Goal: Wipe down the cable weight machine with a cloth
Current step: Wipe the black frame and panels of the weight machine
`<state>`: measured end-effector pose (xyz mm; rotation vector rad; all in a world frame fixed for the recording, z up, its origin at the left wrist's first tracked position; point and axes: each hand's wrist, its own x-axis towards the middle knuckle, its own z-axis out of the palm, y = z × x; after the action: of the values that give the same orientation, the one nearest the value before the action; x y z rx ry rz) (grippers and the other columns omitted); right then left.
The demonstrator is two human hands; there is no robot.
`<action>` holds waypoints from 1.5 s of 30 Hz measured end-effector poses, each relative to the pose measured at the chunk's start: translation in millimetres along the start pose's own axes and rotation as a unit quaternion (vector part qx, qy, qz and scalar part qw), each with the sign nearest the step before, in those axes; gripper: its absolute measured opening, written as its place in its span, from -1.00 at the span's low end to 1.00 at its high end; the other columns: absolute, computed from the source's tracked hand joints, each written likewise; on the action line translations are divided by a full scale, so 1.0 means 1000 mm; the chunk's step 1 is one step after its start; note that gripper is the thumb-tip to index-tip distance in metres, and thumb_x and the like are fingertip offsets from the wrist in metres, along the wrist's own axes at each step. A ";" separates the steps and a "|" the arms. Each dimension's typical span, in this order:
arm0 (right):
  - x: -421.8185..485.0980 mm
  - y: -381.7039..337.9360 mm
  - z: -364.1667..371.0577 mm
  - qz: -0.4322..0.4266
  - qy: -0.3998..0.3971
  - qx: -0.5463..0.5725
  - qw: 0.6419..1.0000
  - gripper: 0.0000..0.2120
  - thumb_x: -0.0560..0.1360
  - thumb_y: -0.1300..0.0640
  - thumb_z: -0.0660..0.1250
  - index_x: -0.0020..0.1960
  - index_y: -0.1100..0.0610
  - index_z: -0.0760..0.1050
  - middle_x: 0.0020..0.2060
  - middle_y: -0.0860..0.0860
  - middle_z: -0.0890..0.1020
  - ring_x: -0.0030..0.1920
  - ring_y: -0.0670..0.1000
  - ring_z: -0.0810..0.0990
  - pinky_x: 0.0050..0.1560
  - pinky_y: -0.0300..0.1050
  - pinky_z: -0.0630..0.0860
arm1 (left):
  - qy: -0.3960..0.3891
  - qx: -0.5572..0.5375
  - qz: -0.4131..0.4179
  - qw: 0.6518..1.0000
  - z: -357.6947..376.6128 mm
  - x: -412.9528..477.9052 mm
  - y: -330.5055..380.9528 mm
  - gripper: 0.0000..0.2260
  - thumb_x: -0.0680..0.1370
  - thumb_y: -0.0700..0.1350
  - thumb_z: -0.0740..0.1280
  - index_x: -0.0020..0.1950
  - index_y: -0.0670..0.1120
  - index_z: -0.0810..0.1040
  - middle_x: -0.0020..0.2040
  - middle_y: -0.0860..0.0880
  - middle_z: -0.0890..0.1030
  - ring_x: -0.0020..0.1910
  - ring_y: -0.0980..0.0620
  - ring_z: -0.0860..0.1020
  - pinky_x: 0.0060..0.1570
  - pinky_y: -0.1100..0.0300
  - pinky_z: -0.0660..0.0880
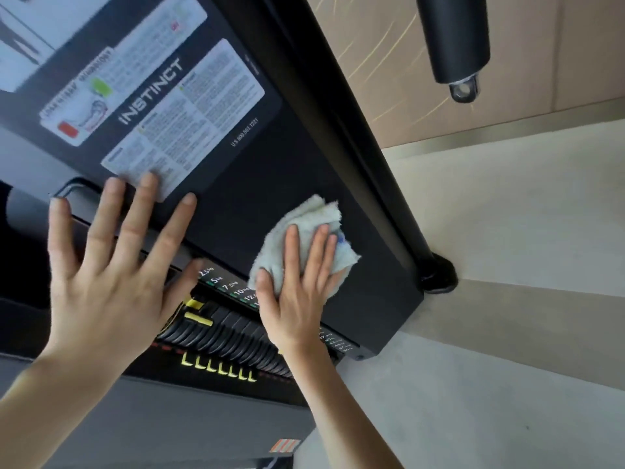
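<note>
Pressing flat against the black face of the cable weight machine [270,157], a pale cloth [309,213] is held down at the centre of the frame by the right hand [301,296], its grip open, fingers straight over the fabric. The left hand [111,265] is spread open at lower left, laid on the machine with fingertips at the instruction label [182,130], nothing held. The weight stack [230,330] is seen beneath both hands
</note>
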<state>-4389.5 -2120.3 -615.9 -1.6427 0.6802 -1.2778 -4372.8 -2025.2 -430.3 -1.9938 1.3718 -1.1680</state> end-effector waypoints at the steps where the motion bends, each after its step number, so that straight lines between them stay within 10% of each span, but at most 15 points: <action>1: -0.008 0.009 -0.001 0.021 -0.010 0.004 1.000 -0.42 0.61 -0.26 -0.11 0.56 -0.11 -0.14 0.55 0.09 -0.12 0.54 0.21 -0.06 0.33 0.46 0.14 | 0.004 0.001 -0.013 1.000 -0.002 0.000 -0.003 -0.38 0.61 0.11 0.26 0.59 -0.09 0.14 0.59 -0.17 0.02 0.57 -0.18 -0.02 0.23 -0.44 0.31; 10: 0.074 -0.107 -0.012 -0.081 -0.015 -0.051 0.995 -0.41 0.58 -0.27 -0.16 0.55 -0.05 -0.07 0.53 0.19 -0.06 0.54 0.21 -0.09 0.40 0.42 -0.13 | 0.038 0.052 -0.050 0.997 -0.017 -0.002 -0.024 -0.36 0.60 0.15 0.26 0.58 -0.09 0.16 0.58 -0.17 0.11 0.54 -0.22 0.09 0.45 -0.32 0.04; 17: 0.098 -0.103 -0.018 -0.204 -0.004 -0.089 0.975 -0.43 0.59 -0.24 -0.05 0.53 -0.04 0.06 0.53 0.18 0.06 0.53 0.22 0.02 0.33 0.47 0.06 | 0.053 0.067 -0.058 0.995 -0.020 0.007 -0.035 -0.28 0.55 0.18 0.26 0.58 -0.16 0.15 0.57 -0.17 0.15 0.52 -0.20 0.16 0.50 -0.20 -0.06; 22: 0.073 -0.053 -0.024 -0.188 -0.069 -0.099 0.975 -0.40 0.60 -0.25 -0.06 0.56 -0.13 -0.15 0.55 0.08 -0.19 0.53 0.22 -0.11 0.27 0.52 0.14 | 0.030 0.060 -0.063 0.996 -0.022 0.009 -0.031 -0.32 0.57 0.16 0.21 0.58 -0.15 0.13 0.58 -0.15 0.11 0.53 -0.20 0.13 0.50 -0.20 -0.10; 32: 0.204 -0.203 -0.042 -0.313 -0.011 -0.123 0.942 -0.42 0.54 -0.20 0.08 0.51 -0.01 0.17 0.52 0.22 0.12 0.53 0.24 0.01 0.30 0.48 0.10 | 0.037 0.070 -0.070 0.994 -0.049 0.035 -0.068 -0.18 0.47 0.27 0.24 0.59 -0.15 0.11 0.59 -0.14 0.09 0.55 -0.12 0.11 0.49 -0.24 -0.10; 45: 0.144 -0.135 -0.042 -0.318 -0.096 -0.154 0.931 -0.47 0.62 -0.24 -0.11 0.54 -0.12 -0.08 0.52 0.15 -0.04 0.53 0.20 -0.14 0.35 0.39 0.04 | 0.019 -0.026 -0.080 0.996 -0.051 0.042 -0.068 0.02 0.33 0.24 0.47 0.59 -0.19 0.08 0.59 -0.15 0.07 0.57 -0.13 0.03 0.53 -0.09 -0.04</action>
<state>-4399.1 -2198.1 -430.1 -2.3341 0.2275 -1.4700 -4372.9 -2031.0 -335.8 -2.1635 1.2916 -1.2573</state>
